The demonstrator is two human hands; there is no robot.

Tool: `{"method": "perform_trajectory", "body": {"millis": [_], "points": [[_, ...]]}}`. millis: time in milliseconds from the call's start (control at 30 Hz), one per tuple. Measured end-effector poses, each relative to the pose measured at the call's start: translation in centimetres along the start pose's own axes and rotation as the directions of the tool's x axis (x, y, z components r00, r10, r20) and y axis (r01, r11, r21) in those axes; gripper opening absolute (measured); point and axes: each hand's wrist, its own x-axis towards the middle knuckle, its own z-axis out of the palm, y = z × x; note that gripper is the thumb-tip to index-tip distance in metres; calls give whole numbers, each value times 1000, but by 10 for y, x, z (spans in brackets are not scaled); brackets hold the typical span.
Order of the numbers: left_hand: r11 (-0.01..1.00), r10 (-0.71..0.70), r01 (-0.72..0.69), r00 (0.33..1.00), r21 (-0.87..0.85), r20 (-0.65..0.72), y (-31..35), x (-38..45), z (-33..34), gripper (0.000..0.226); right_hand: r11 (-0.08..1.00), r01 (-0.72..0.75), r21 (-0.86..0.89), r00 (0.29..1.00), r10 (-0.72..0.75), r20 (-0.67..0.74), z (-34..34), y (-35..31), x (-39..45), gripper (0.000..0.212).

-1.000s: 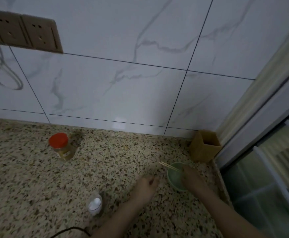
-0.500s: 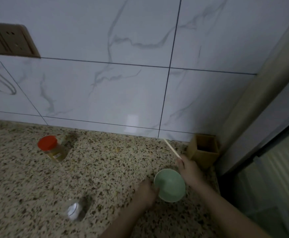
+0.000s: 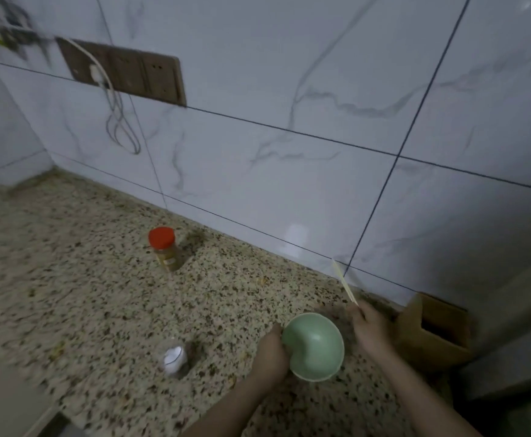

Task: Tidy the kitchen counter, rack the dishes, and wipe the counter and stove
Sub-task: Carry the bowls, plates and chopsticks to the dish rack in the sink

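Note:
My left hand [image 3: 270, 357] grips the near-left rim of a pale green bowl [image 3: 316, 346] and holds it lifted off the speckled counter [image 3: 100, 310], tilted so its inside faces me. My right hand [image 3: 373, 329] pinches a pair of wooden chopsticks [image 3: 344, 283], which point up and away toward the wall. A brown square holder [image 3: 437, 334] stands just right of my right hand, in the counter's corner.
A jar with a red lid [image 3: 164, 247] stands near the tiled wall. A small clear jar of white powder [image 3: 174, 359] sits left of my left hand. Wall sockets [image 3: 125, 72] with a hanging white cable are at the upper left.
The chopsticks came out of the bowl into my right hand. My left hand took the bowl and raised it off the counter. The view swung left.

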Motion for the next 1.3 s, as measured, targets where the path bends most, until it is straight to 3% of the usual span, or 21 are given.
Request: {"method": "perform_trajectory", "body": {"millis": [167,300,400,567,633,833,1133,1300], "points": [[972,-83,44,983,-232,-163,-9,-9,-82,10,998,39,46,999,-40,7,45,-49,3,26],[930,-166,42,934,-364,-316,-40,-32,-157,18,988,153,33,982,-156,109,92,-106,-15,29],[911,-207,26,892,-412,-402,-74,-60,-209,19,976,214,29,964,-216,153,131,-155,-37,26],[847,-345,75,832,-527,-435,-153,-133,-290,29,946,323,25,926,-321,201,215,-232,-103,33],[841,-364,54,792,-538,-490,-189,-169,-321,29,926,374,47,887,-372,273,254,-261,-135,25],[853,-438,49,610,-520,-661,-306,-275,-404,37,866,486,120,742,-481,467,392,-341,-235,21],[749,-640,120,385,-652,-665,-431,-365,-475,41,776,604,184,479,-537,695,530,-414,-347,24],[712,-701,172,209,-680,-682,-483,-394,-516,52,638,724,260,224,-575,787,609,-467,-384,26]]}}
